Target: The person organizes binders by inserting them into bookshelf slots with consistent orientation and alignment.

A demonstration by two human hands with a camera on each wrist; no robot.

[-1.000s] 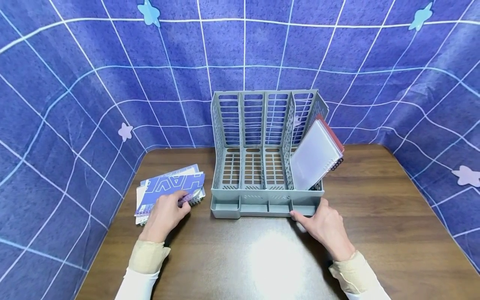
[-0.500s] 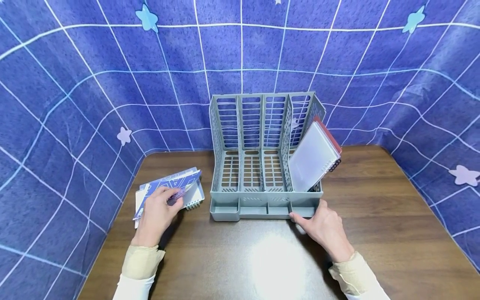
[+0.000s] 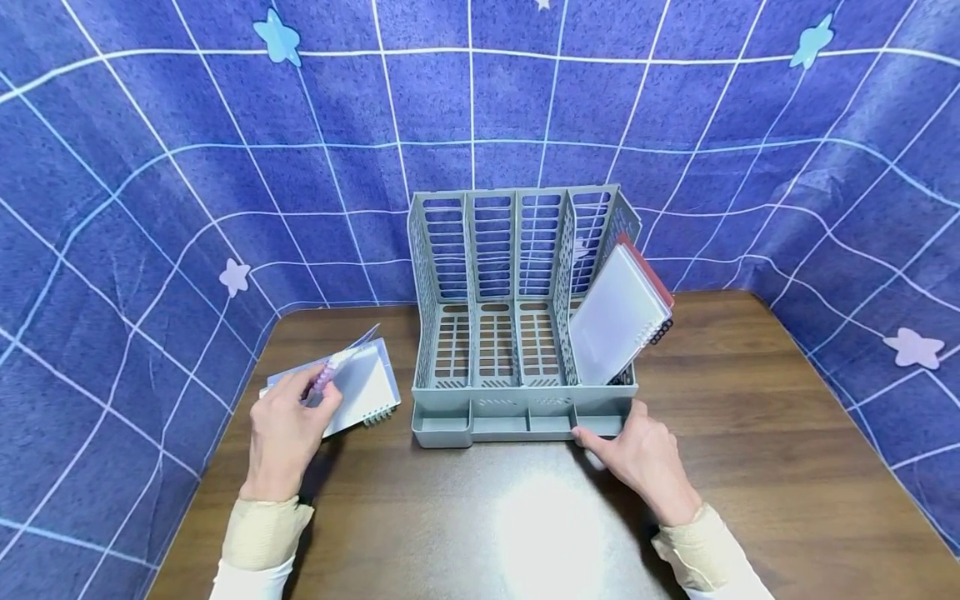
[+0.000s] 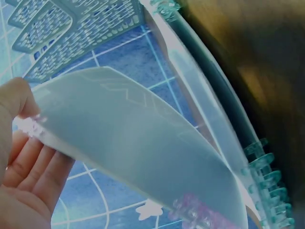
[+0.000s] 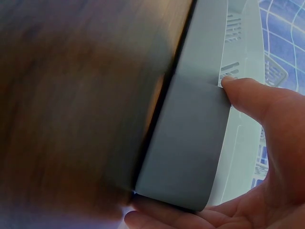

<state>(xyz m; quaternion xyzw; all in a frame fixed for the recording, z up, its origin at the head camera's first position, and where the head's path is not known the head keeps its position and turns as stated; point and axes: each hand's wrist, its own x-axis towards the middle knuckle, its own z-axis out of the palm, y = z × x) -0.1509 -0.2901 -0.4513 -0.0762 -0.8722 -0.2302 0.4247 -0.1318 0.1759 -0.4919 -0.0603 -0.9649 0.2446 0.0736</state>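
My left hand pinches a spiral notebook by its purple coil, thumb on one side and fingers on the other. In the left wrist view this notebook is lifted and tilted, its pale side showing. Beneath it on the table lies another notebook with a green coil, partly covered. My right hand grips the front right corner of a grey desk file organizer, thumb on the tray's rim and fingers around its end. A clear-covered notebook and a red-backed one lean in the organizer's rightmost slot.
The organizer has several upright slots, with small trays along its front. A wooden table carries everything. Blue cloth with white lines and stars hangs behind and at both sides.
My left hand has lifted the blue-covered notebook off the pile and drawn it left, tipping it on edge. That uncovers the green-coiled notebook. My right hand keeps its grip on the organizer.
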